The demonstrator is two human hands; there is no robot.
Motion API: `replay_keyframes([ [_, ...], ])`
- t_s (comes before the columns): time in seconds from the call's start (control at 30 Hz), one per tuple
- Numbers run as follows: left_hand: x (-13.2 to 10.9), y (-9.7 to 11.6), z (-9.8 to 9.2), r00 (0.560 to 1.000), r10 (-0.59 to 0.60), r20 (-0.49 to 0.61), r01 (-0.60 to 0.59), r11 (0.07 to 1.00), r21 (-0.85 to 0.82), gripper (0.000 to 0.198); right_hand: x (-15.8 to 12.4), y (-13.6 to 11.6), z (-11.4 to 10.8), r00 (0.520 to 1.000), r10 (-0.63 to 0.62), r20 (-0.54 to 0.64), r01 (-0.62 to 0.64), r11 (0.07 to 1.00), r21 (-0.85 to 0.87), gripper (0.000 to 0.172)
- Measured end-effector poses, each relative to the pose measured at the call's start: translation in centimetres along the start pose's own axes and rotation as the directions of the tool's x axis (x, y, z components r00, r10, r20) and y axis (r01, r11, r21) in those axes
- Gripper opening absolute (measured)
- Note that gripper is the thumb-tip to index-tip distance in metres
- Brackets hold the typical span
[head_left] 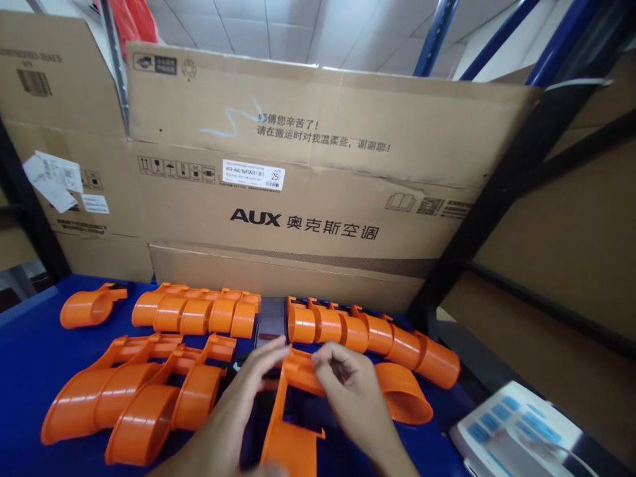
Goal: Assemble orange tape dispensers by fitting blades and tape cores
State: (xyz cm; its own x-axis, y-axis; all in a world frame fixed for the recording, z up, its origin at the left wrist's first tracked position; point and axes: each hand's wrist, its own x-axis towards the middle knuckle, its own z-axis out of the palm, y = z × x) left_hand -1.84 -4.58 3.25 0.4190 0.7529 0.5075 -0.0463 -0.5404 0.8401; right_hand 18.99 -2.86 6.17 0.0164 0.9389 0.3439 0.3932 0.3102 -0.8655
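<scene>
Both hands are on one orange plastic tape dispenser (293, 411) held upright over the blue table (30, 358) at bottom centre. My left hand (233, 404) grips its left side, fingers reaching to the top edge. My right hand (348, 391) curls its fingers over the dispenser's upper right part. Behind the hands, a small dark object (271, 324) lies between two rows of dispensers.
Rows of nested orange dispensers lie at back left (199, 311), back right (372, 334) and front left (134, 391); a single one (89, 306) sits far left. A large AUX cardboard box (308, 179) stands behind. A white scale (517, 430) is at bottom right, with shelf posts (497, 192) above it.
</scene>
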Motion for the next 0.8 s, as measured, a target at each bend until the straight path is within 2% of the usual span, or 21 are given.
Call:
replay_keyframes([
  [0.07, -0.1, 1.2, -0.7, 0.973, 0.198, 0.121, -0.225, 0.934, 0.278, 0.064, 0.2, 0.1, -0.3, 0.999, 0.01, -0.033, -0.01, 1.0, 0.014, 0.027],
  [0.13, -0.2, 2.3, -1.2, 0.921, 0.313, 0.23, -0.388, 0.782, 0.488, 0.057, 0.2, 0.1, -0.3, 0.999, 0.011, -0.036, -0.011, 1.0, 0.017, 0.028],
  [0.2, -0.2, 3.4, -1.6, 0.89, 0.342, 0.302, -0.456, 0.66, 0.597, 0.061, 0.3, 0.2, -0.1, 0.999, 0.002, -0.032, -0.002, 1.0, 0.023, 0.03],
  [0.3, -0.5, 4.5, -2.9, 0.884, 0.296, 0.363, -0.467, 0.613, 0.637, 0.068, 0.4, 0.4, 0.3, 1.0, -0.029, -0.01, 0.029, 0.999, 0.044, 0.035],
  [0.4, -0.4, 5.1, -6.5, 0.921, 0.239, 0.307, -0.387, 0.637, 0.666, 0.081, 0.5, 0.7, 0.3, 0.999, -0.038, -0.012, 0.039, 0.997, 0.066, 0.038],
  [0.47, 0.1, 5.6, -10.4, 0.964, 0.187, 0.187, -0.264, 0.65, 0.712, 0.075, 0.6, 1.0, 0.1, 0.999, -0.019, -0.027, 0.021, 0.996, 0.09, 0.041],
  [0.5, 0.5, 5.9, -12.8, 0.978, 0.159, 0.135, -0.206, 0.623, 0.754, 0.07, 0.6, 1.1, 0.0, 0.999, -0.007, -0.033, 0.011, 0.994, 0.105, 0.044],
  [0.57, 1.3, 6.4, -17.8, 0.995, 0.094, 0.032, -0.077, 0.522, 0.849, 0.064, 0.7, 1.3, -0.1, 0.999, 0.007, -0.039, -0.002, 0.992, 0.129, 0.046],
  [0.67, 1.9, 6.6, -24.6, 0.997, -0.047, -0.062, 0.074, 0.295, 0.953, 0.057, 0.6, 1.4, -0.1, 0.999, 0.011, -0.037, -0.006, 0.991, 0.134, 0.047],
  [0.73, 1.7, 6.0, -27.7, 0.983, -0.108, -0.147, 0.164, 0.18, 0.97, 0.06, 0.6, 1.5, 0.0, 1.0, 0.011, -0.028, -0.007, 0.991, 0.133, 0.048],
  [0.8, 1.0, 4.8, -29.4, 0.969, -0.157, -0.192, 0.211, 0.117, 0.97, 0.061, 0.6, 1.6, 0.1, 1.0, 0.011, -0.025, -0.008, 0.992, 0.128, 0.05],
])
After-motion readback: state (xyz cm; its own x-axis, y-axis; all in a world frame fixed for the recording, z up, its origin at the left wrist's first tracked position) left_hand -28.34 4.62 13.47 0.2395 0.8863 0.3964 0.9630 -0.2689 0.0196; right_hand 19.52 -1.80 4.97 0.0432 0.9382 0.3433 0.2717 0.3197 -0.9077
